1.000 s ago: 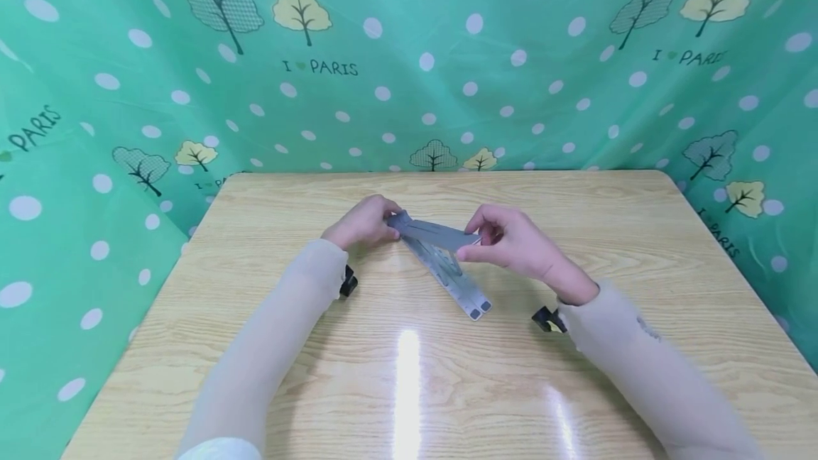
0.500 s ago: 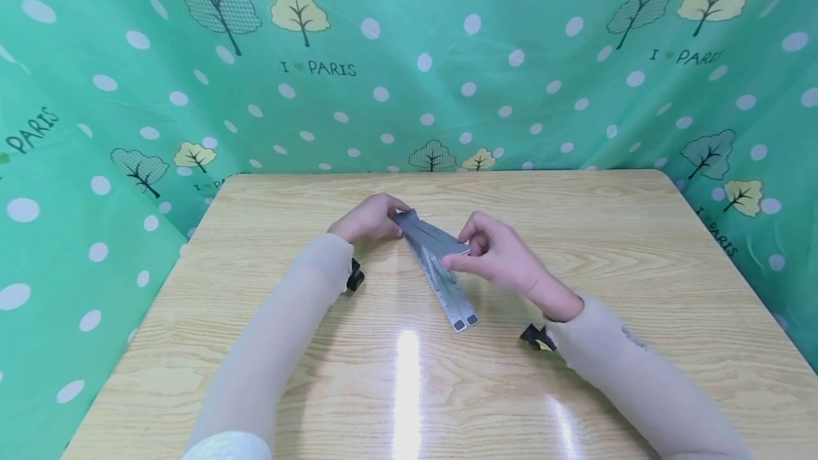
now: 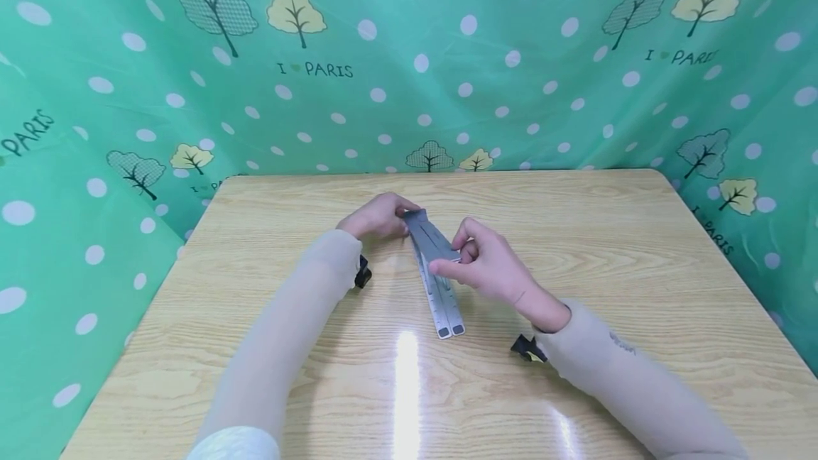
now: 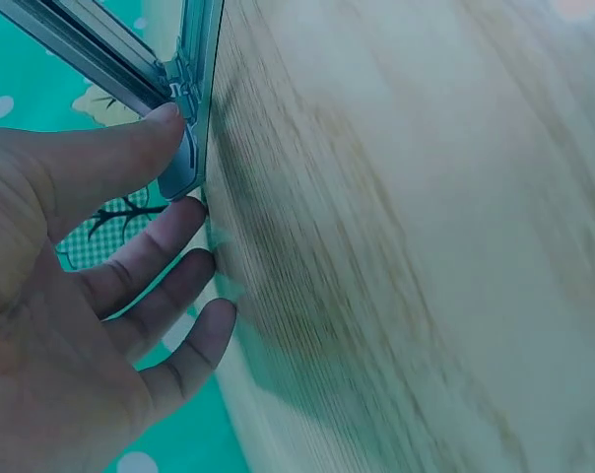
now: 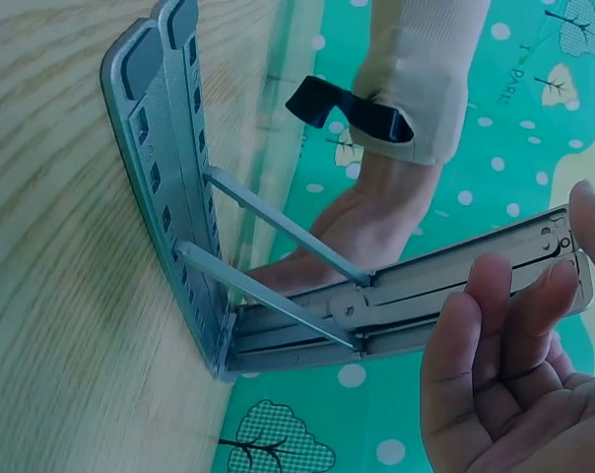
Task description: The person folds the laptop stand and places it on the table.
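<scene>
A grey metal folding laptop stand point(image 3: 441, 304) stands partly unfolded near the table's middle. Its lower bars lie along the wood, dark pads at their near ends, while the upper section point(image 3: 429, 238) slopes up from the hinge. Two thin struts point(image 5: 283, 232) join both sections in the right wrist view. My left hand point(image 3: 380, 217) pinches the hinge end; the left wrist view has the thumb on the metal and the other fingers point(image 4: 194, 350) spread beside it. With thumb and forefinger, my right hand point(image 3: 492, 268) pinches the raised end of the upper section.
The wooden table point(image 3: 575, 218) reaches back to a green dotted curtain point(image 3: 358, 112) printed with trees. Black camera mounts point(image 3: 527, 348) hang under both wrists. A bright light reflection lies on the near tabletop.
The laptop stand has turned, its padded ends swinging left and toward me. My right hand has moved left and nearer with the upper section; my left hand has shifted slightly right.
</scene>
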### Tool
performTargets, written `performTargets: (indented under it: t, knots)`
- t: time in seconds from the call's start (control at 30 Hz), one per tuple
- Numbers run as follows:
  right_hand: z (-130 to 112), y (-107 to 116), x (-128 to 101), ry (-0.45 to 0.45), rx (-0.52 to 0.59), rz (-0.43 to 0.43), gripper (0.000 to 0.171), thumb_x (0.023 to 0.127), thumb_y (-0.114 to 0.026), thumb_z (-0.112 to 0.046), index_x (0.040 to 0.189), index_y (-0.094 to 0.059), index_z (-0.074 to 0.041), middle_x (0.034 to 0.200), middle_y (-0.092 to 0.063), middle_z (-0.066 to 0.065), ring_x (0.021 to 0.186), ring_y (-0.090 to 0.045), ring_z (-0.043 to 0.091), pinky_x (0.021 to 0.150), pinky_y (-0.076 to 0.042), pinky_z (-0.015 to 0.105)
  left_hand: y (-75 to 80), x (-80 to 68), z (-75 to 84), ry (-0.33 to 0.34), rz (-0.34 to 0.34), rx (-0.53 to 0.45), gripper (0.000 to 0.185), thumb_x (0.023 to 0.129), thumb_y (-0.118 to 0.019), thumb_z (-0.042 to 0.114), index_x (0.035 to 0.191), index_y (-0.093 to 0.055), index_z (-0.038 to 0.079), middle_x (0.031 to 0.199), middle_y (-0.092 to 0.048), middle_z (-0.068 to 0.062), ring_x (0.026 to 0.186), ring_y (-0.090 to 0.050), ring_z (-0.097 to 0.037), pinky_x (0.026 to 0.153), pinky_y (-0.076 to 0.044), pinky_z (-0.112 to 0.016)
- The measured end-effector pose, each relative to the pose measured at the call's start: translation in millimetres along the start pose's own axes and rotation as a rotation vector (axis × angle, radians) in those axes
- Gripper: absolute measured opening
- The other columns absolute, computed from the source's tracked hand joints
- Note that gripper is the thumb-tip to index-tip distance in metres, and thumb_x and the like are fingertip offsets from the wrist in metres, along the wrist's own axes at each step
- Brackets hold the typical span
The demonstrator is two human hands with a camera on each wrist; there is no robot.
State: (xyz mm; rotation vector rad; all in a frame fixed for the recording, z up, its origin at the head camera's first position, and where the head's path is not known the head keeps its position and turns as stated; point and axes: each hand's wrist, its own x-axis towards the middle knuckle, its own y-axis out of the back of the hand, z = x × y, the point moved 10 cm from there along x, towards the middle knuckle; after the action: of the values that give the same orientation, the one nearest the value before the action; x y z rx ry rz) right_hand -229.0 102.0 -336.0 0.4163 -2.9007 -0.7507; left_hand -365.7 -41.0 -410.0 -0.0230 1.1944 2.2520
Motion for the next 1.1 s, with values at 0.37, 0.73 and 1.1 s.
performTargets:
  t: [0.37,0.73,1.1]
  knots:
    - [-3.6,2.0,-2.1,0.019,-0.062,0.034,0.048,0.074,-0.079,-0.045,0.095,-0.053,-0.011,0.065,-0.052,0.004,0.057,-0.047,0.018,0.049,-0.039,0.028,-2.8,5.5,3.3,-0.022,0.018,0.028,0.058,0.082,-0.069,0.008,0.136,-0.055,0.022,0.128,-0.055,-0.012,0.113,-0.052,-0.026,0.098,-0.044,-0.042]
    - [10.4,11.6,-3.8,0.037,-0.076,0.012,0.048,0.077,-0.075,-0.049,0.109,-0.062,-0.017,0.084,-0.062,0.001,0.077,-0.058,0.019,0.070,-0.051,0.036,0.2,1.6,-4.1,0.001,0.024,-0.004,0.061,0.082,-0.074,0.020,0.137,-0.050,0.009,0.127,-0.056,-0.013,0.114,-0.053,-0.028,0.102,-0.041,-0.043]
    - [8.1,3.6,-4.1,0.052,-0.032,0.042,0.043,0.078,-0.075,-0.046,0.103,-0.063,-0.013,0.084,-0.061,0.003,0.075,-0.057,0.019,0.068,-0.051,0.033,-1.1,5.0,-4.4,0.017,0.015,-0.020,0.059,0.082,-0.075,0.021,0.136,-0.053,0.012,0.124,-0.057,-0.011,0.112,-0.053,-0.026,0.100,-0.042,-0.043]
